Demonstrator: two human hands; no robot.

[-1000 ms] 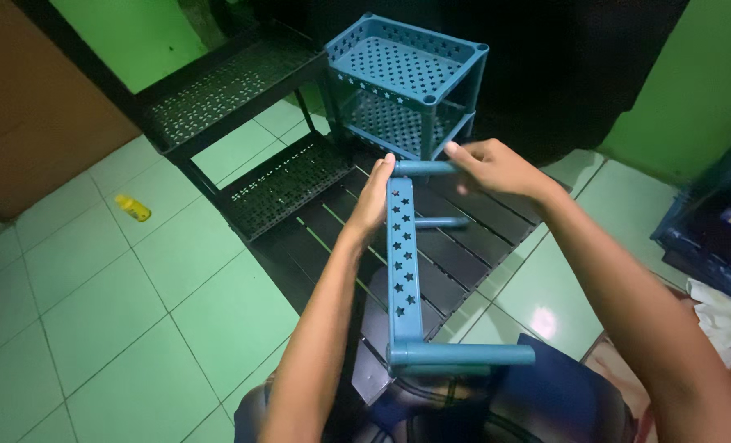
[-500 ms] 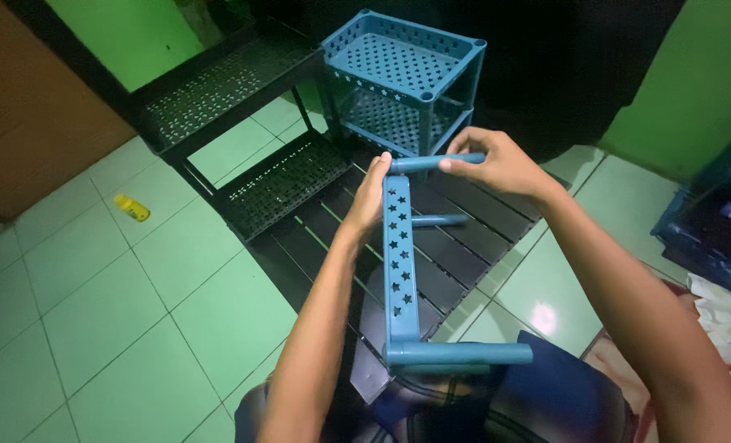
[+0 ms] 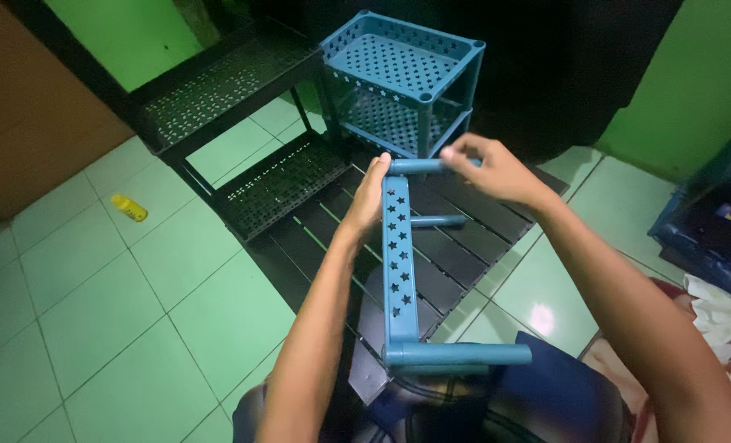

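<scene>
A blue plastic shelf panel with star cut-outs stands on edge over my lap, running away from me. Blue tubes stick out to its right: one near my knees, one midway and one at the far end. My left hand grips the panel's far end. My right hand is closed around the far tube. Beyond them stands a two-tier blue plastic rack.
A black metal rack stands on the green tiled floor at the left, and a black slatted panel lies under the blue panel. A small yellow object lies on the tiles. Cloth and dark crates sit at the right edge.
My right hand has slid left along the far tube toward the panel's end. The left hand and the panel have hardly moved.
</scene>
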